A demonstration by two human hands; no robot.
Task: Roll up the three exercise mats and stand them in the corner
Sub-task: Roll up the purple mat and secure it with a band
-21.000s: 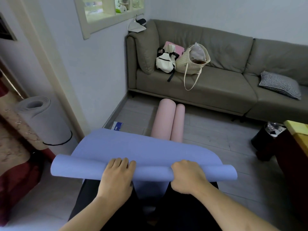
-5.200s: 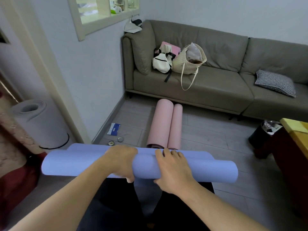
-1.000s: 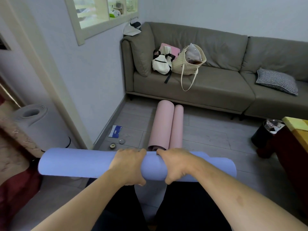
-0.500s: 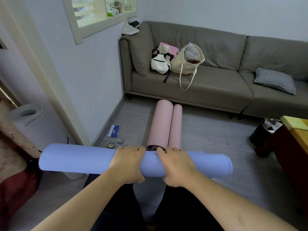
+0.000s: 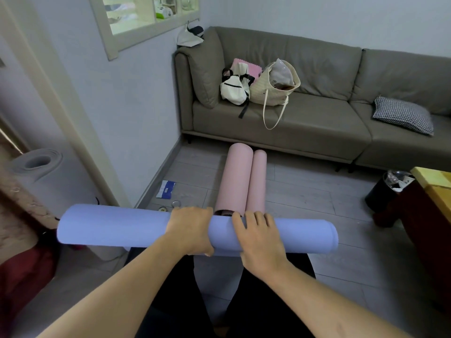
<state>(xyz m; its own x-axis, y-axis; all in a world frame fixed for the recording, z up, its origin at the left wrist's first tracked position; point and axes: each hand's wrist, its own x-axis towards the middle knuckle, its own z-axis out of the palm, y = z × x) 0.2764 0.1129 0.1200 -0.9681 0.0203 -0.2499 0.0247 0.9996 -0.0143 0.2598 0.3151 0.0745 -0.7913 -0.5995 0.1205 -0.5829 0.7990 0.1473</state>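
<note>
A lavender-blue mat (image 5: 117,226) is rolled into a long tube lying crosswise in front of me, above my black-clad legs. My left hand (image 5: 191,230) wraps around the roll near its middle. My right hand (image 5: 260,236) lies over the roll just to the right, fingers spread and pressing on it. Two pink rolled mats (image 5: 234,179) lie side by side on the floor beyond, pointing toward the sofa. A grey rolled mat (image 5: 36,172) stands upright at the left by the door frame.
A grey sofa (image 5: 317,125) with bags (image 5: 268,84) and a checked cushion (image 5: 402,114) fills the far wall. A black bin (image 5: 383,191) and a dark table with a yellow top (image 5: 432,191) stand at the right. Small items and a blue-white packet (image 5: 166,189) lie by the left wall.
Over 21 seconds the flat part of the blue mat has been wound into the roll. In the last second the roll stayed in place and my right hand's fingers spread over it.
</note>
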